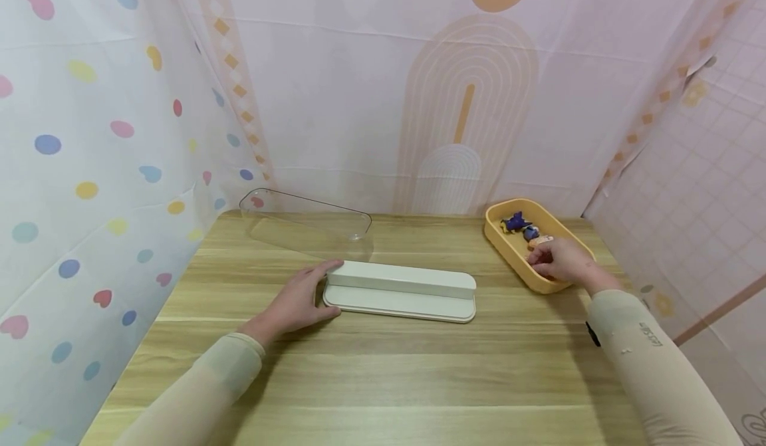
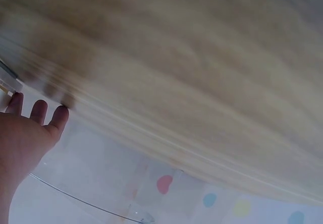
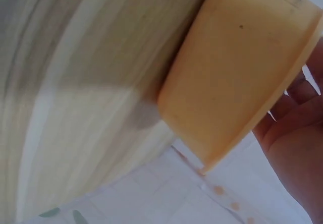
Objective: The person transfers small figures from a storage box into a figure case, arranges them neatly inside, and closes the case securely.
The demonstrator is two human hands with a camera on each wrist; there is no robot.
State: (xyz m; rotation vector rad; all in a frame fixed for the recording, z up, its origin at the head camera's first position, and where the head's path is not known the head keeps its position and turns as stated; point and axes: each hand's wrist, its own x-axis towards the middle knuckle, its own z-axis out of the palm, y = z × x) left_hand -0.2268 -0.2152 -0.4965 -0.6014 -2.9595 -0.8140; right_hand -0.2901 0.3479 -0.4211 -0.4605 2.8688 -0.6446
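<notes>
My left hand [image 1: 299, 300] grips the left end of a white stepped display stand [image 1: 401, 290], thumb at its front edge and fingers at the back. In the left wrist view the left hand [image 2: 28, 138] shows at the left edge, with a small end of the stand by its fingertips. My right hand [image 1: 559, 260] reaches into a yellow-orange tray [image 1: 509, 250], fingers bent down beside a small orange-and-white toy figure [image 1: 540, 241]. Blue toy figures [image 1: 516, 222] lie farther back in it. The tray's wall [image 3: 232, 67] hides the right fingertips, and I cannot tell whether they pinch anything.
A clear plastic box [image 1: 305, 223] with a thin dark rim stands at the back left, behind the stand. The wood-grain table [image 1: 383, 379] meets patterned cloth [image 1: 335, 100] at the back and both sides.
</notes>
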